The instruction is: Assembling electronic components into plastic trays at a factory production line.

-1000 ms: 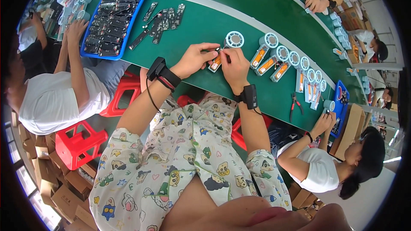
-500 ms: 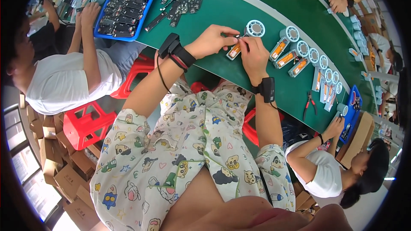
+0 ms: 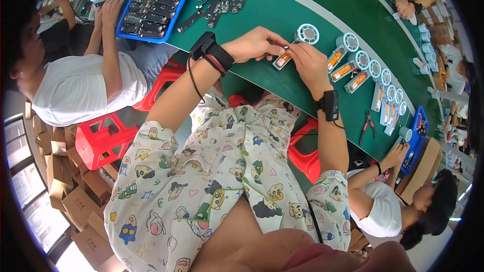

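Note:
My left hand (image 3: 258, 44) and my right hand (image 3: 310, 64) meet over the near edge of the green table. Fingertips of both are pinched together around a small part with a dark and pale end, too small to name. Just under them lies an open light-blue handheld fan (image 3: 307, 34), its round head pointing away from me. An orange battery (image 3: 283, 60) shows in its handle, partly hidden by my fingers. Right of it, several similar open fans (image 3: 362, 59) lie in a row, with orange batteries in their handles.
Loose circuit boards (image 3: 222, 6) lie at the back left, beside a blue tray (image 3: 143, 40) full of them. Red-handled pliers (image 3: 368, 127) rest near the right front edge. Co-workers sit on both sides; another blue tray (image 3: 416, 143) stands at far right.
The view has shifted slightly, so the table's things sit a little differently in the picture. My hands stay together at the same fan, with small finger movements.

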`<state>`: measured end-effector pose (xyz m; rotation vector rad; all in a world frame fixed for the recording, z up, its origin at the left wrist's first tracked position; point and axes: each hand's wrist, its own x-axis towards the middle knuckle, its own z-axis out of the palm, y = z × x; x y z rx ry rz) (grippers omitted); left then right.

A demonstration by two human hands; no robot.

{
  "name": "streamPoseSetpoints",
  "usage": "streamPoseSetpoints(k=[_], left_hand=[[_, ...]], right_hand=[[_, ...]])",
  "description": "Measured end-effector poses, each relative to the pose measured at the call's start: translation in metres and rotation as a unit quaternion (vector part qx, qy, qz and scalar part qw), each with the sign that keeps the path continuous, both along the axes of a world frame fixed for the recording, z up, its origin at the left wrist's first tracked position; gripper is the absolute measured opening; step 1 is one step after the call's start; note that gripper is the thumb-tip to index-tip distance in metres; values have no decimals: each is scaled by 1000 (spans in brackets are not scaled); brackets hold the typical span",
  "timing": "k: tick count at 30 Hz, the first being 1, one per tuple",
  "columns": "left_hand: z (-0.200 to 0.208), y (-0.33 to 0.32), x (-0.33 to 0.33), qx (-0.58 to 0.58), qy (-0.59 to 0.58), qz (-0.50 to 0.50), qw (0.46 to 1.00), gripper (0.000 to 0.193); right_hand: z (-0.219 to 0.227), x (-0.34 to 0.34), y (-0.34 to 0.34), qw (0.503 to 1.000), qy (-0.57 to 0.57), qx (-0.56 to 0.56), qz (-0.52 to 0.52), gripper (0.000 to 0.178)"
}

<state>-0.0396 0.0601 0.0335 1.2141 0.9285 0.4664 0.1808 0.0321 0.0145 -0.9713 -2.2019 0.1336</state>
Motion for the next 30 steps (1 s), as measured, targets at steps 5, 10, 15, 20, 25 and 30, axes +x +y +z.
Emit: streamPoseSetpoints(k=[5, 10, 15, 20, 25, 30], left_hand=[[-1, 1, -2, -3, 4, -18, 1000, 33], [-9, -5, 1, -150, -103, 62, 981, 30], [-10, -9, 6, -225, -162, 74, 958, 27], [-11, -13, 8, -221, -171, 104, 955, 29], [-13, -16, 11, -190, -168, 110, 961, 33], [-15, -24, 14, -104, -105, 140, 979, 38]], right_hand=[[12, 0, 0, 999, -16, -40, 14, 14], [22, -7, -22, 997, 10, -71, -35, 14], [16, -4, -28, 998, -16, -63, -7, 18], [21, -3, -32, 995, -43, -86, -13, 20], [35, -1, -32, 988, -119, -102, -10, 18], [42, -6, -20, 975, -207, -76, 29, 15]])
